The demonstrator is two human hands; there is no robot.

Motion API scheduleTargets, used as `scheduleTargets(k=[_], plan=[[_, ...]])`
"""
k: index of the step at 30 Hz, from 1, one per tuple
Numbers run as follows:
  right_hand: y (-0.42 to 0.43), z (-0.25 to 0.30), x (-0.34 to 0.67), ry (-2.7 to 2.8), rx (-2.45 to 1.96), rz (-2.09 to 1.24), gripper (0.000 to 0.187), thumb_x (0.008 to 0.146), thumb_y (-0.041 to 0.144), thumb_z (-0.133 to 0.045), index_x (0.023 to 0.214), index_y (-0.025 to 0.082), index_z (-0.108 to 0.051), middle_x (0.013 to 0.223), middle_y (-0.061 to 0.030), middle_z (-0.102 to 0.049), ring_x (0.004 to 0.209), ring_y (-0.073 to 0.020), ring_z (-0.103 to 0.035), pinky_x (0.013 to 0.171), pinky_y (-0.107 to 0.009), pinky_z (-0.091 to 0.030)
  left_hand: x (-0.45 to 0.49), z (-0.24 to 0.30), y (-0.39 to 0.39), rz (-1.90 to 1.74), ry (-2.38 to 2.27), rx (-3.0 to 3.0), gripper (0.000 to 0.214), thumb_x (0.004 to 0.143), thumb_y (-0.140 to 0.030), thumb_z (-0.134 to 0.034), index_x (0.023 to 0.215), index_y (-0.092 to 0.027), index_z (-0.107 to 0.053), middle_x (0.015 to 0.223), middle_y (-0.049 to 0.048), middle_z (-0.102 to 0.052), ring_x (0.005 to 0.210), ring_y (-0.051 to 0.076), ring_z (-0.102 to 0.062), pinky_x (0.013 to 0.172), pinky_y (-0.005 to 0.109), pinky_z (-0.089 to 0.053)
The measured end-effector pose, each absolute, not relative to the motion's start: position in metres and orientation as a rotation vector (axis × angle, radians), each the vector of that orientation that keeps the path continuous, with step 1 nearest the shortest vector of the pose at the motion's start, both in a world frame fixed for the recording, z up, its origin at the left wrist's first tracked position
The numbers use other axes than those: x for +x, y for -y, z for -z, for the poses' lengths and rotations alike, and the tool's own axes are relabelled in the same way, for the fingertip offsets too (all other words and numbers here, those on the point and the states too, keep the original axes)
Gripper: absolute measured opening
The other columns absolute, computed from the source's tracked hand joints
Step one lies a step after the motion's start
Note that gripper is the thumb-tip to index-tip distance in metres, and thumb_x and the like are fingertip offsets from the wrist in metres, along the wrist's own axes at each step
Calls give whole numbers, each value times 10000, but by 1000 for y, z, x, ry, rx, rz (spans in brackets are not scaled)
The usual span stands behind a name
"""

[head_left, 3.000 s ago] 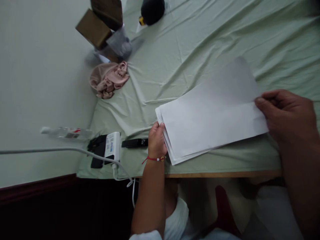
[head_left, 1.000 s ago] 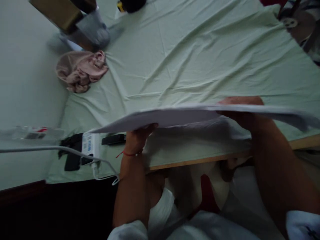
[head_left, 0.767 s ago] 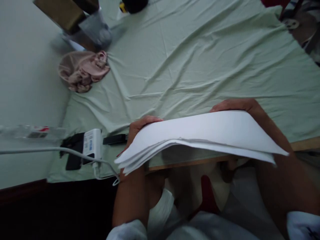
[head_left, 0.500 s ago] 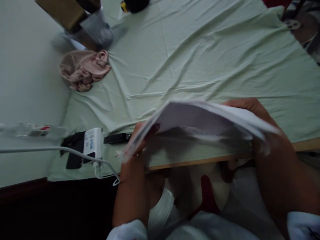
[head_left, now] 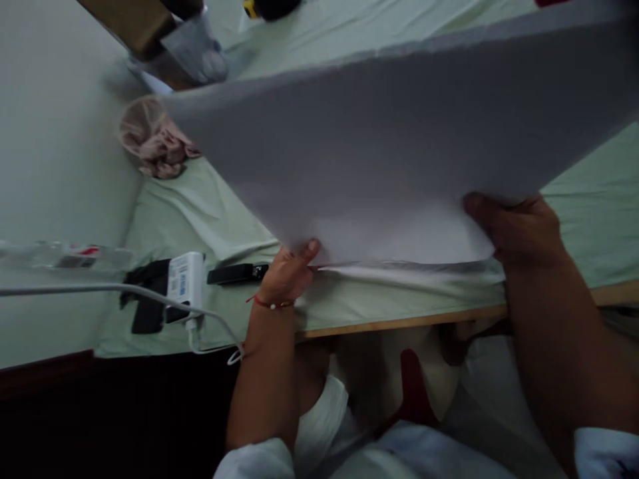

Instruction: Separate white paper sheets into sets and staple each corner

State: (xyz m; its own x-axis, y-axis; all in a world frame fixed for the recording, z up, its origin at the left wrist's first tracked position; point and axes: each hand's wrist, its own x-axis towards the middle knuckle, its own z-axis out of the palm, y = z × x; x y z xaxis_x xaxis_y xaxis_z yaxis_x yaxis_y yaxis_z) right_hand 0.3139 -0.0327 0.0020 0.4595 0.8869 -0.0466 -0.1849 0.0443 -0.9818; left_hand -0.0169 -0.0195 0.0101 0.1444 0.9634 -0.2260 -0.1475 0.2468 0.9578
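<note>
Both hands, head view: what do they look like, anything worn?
Left hand and right hand are ungloved. The left one wears a thin red cord bracelet with a small whitish bead at the wrist. Left sleeve and right sleeve are pale and short. No watch shows.

Your table [head_left: 399, 322] is wearing a pale green cloth [head_left: 200, 203], and its left end is looking busy!
The cloth is lying in creases, with the table's wooden edge showing toward you. On it, a white box [head_left: 182, 278] is sitting close against a flat black item [head_left: 148, 313]; just right of that box, a slim black stapler-like tool [head_left: 230, 273] is lying. Farther back you're seeing a crumpled pink fabric [head_left: 162, 148], then a clear plastic bag [head_left: 200, 58] standing behind it, and beyond, a black-and-yellow object [head_left: 277, 8] is running out of view.
</note>
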Motion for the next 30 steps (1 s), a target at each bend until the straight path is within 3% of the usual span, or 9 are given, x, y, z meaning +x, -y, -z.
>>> scheduleTargets(k=[2,6,10,13,16,19,22,26,30], plan=[[35,-5,313,717,-1267,-976,430,614,292,-987,984,207,-787,1088,-20,-806,1032,-206,-731,971,-375,-601,-16,-11,20,-895,-1060,991,461,699,-576,-924,927,-228,-725,833,36,-753,809,230,-769,643,301,-600],[36,-9,314,697,-1321,-1029,462,571,237,-999,979,199,-786,1066,-15,-806,967,-176,-727,903,-321,-609,-11,-15,20,-740,-1092,1015,448,735,-549,-913,780,-192,-646,608,18,-684,398,110,-563,368,206,-315],[33,-9,319,746,-1344,-1115,392,603,327,-1001,894,181,-783,929,-30,-795,786,-163,-697,707,-291,-592,-6,-20,19,-750,-1172,1029,426,738,-500,-913,861,-187,-651,630,33,-715,381,89,-499,339,207,-260],[34,-12,319,746,-1346,-1255,374,615,356,-993,877,190,-785,952,-61,-808,788,-185,-697,705,-310,-602,-9,-16,18,-761,-1206,1079,402,778,-504,-872,812,-181,-635,626,38,-711,371,68,-453,350,212,-287],[34,-14,317,776,-1342,-1270,427,583,310,-997,945,219,-790,1057,-64,-813,937,-225,-715,846,-348,-625,-15,-6,18,-829,-1260,1178,360,807,-493,-846,802,-190,-651,649,15,-695,452,99,-544,434,230,-430],[34,-11,315,757,-1383,-1094,517,482,264,-1014,934,220,-766,1137,-60,-794,1079,-266,-698,956,-397,-603,-23,2,16,-946,-1316,1330,324,776,-465,-867,883,-201,-714,765,28,-740,792,190,-721,775,313,-612],[35,-12,313,759,-1444,-968,511,420,253,-1024,842,204,-740,1076,-58,-779,1063,-269,-687,951,-406,-587,-30,3,15,-1003,-1446,1439,373,719,-422,-899,994,-219,-747,933,57,-788,1111,270,-709,1084,430,-539],[42,-19,312,886,-1621,-931,454,470,350,-1030,791,201,-746,920,-36,-764,946,-244,-695,950,-415,-576,-34,-1,16,-1020,-1572,1595,329,714,-443,-887,956,-270,-749,1028,44,-796,1029,289,-701,1101,487,-514],[45,-12,322,988,-1717,-862,488,464,408,-1039,837,240,-771,923,-9,-764,946,-262,-714,985,-454,-570,-36,-3,15,-1061,-1557,1630,295,697,-446,-882,881,-263,-739,974,43,-779,981,286,-683,1080,490,-515]])
